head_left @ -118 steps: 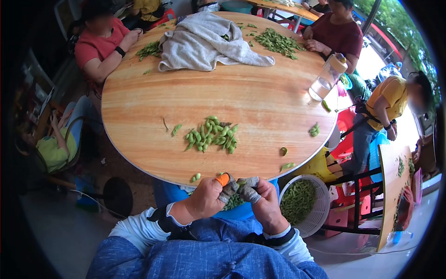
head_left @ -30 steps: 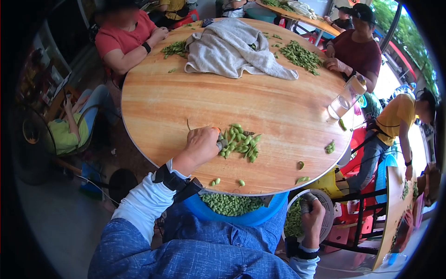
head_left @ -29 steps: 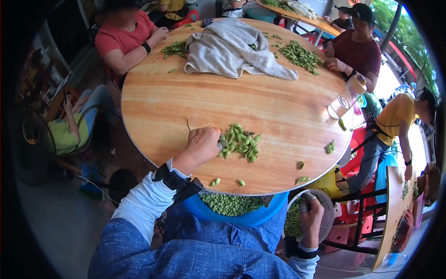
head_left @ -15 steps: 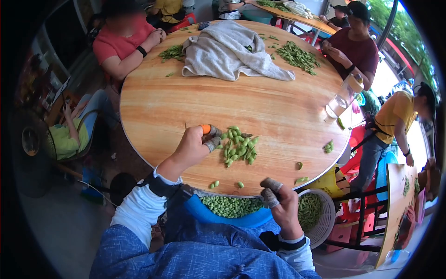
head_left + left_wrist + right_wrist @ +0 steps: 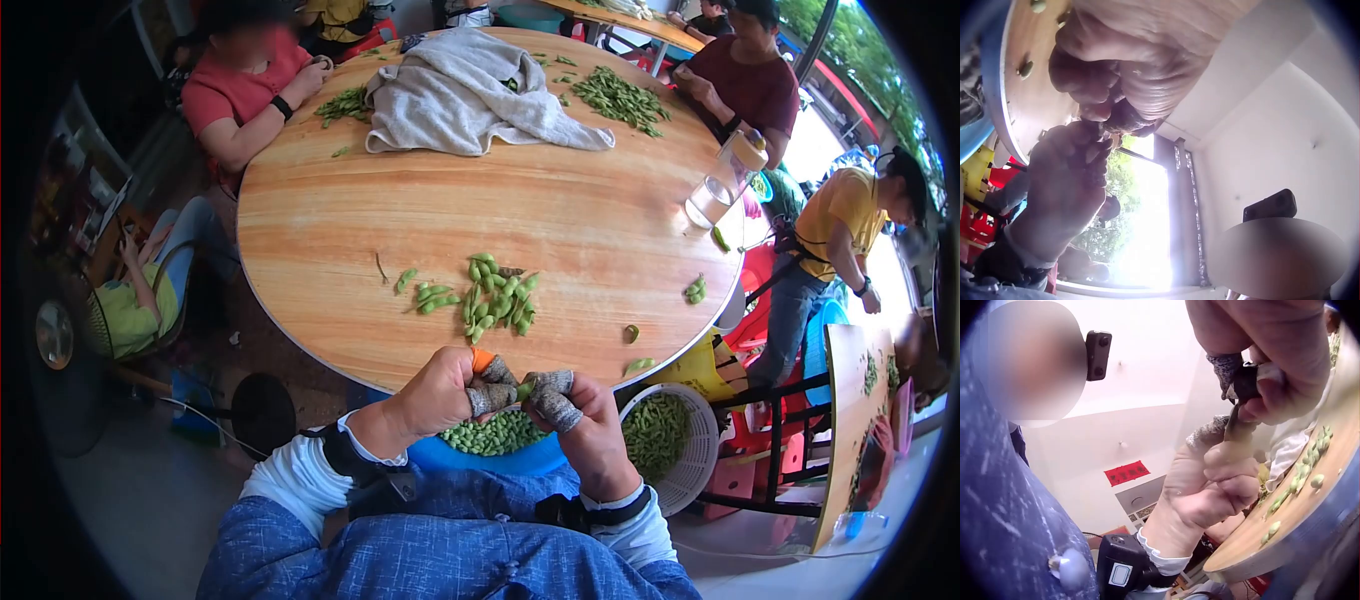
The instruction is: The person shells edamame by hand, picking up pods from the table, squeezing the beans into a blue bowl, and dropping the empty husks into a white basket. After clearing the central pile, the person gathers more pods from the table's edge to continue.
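In the head view, both hands meet over the table's near edge. My left hand [image 5: 430,402] and my right hand [image 5: 592,435] pinch a green soybean pod [image 5: 524,391] between them, their thumbs and forefingers in grey fabric finger covers. An orange band wraps one left finger. Most of the pod is hidden by the fingers; the right wrist view shows a dark, thin edge of it. Beneath the hands, a blue basin [image 5: 432,456] holds shelled green beans. Just beyond lies a small pile of pods [image 5: 497,298], with a few pods [image 5: 435,298] apart at its left.
A white basket [image 5: 702,455] of pods stands right of the basin. On the round wooden table [image 5: 450,210] are a grey cloth [image 5: 450,95], a clear bottle [image 5: 715,190] and other pods [image 5: 620,98]. Several people sit or stand around; a yellow bag [image 5: 700,375] hangs near the basket.
My left hand has drawn back from the pile to the table's near edge. My right hand has come from above the basket to meet it. A few pods now lie left of the pile.
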A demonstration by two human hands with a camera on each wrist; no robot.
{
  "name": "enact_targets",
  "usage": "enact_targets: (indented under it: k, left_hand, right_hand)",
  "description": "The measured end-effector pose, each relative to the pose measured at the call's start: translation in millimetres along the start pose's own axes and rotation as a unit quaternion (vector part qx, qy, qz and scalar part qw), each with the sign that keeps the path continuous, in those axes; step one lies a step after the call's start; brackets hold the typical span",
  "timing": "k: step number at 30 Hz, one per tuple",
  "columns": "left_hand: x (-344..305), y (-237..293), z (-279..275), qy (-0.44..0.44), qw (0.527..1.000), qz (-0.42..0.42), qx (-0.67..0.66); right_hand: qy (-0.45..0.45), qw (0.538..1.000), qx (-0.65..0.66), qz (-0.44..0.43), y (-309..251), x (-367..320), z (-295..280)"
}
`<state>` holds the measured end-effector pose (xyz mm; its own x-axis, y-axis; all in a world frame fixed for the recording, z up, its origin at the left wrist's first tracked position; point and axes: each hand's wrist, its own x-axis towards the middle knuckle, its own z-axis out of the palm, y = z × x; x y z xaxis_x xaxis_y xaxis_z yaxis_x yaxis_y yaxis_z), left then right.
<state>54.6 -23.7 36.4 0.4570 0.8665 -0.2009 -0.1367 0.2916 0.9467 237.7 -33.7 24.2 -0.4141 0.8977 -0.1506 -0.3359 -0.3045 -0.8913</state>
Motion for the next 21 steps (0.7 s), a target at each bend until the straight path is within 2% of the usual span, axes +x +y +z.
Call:
enact_targets:
  k: [9, 12, 13, 14, 15, 16, 19, 21]
  left_hand:
    - [-2, -15, -6, -0.053, 0.993, -0.017, -0.108]
    - [-1, -23, -3, 0.011, 1.000, -0.002, 0.025]
    - [-2, -22, 2, 0.051, 0.974, 0.105, 0.192]
    - [-3, -19, 8, 0.089, 0.908, 0.209, 0.352]
    - [-5, -19, 11, 0.126, 0.803, 0.302, 0.497]
    - [-10, -23, 7, 0.097, 0.754, 0.286, 0.584]
    - [-12, -23, 5, 0.069, 0.761, 0.255, 0.593]
    - [-9, -29, 2, 0.057, 0.843, 0.245, 0.475]
  right_hand:
    - [0.006, 1.000, 0.013, 0.011, 2, -1, 5]
    - [0.011, 0.999, 0.021, 0.031, 12, 4, 0]
    - [0.014, 0.999, 0.018, 0.036, 18, 5, -5]
    - [0.015, 0.999, 0.015, 0.041, 21, 6, -8]
    - [0.014, 1.000, 0.001, 0.022, 22, 6, -6]
    - [0.012, 1.000, -0.012, 0.005, 24, 6, -3]
    - [-0.003, 0.999, -0.034, -0.031, 25, 6, -1]
    - [-0.019, 0.999, -0.032, -0.040, 24, 3, -3]
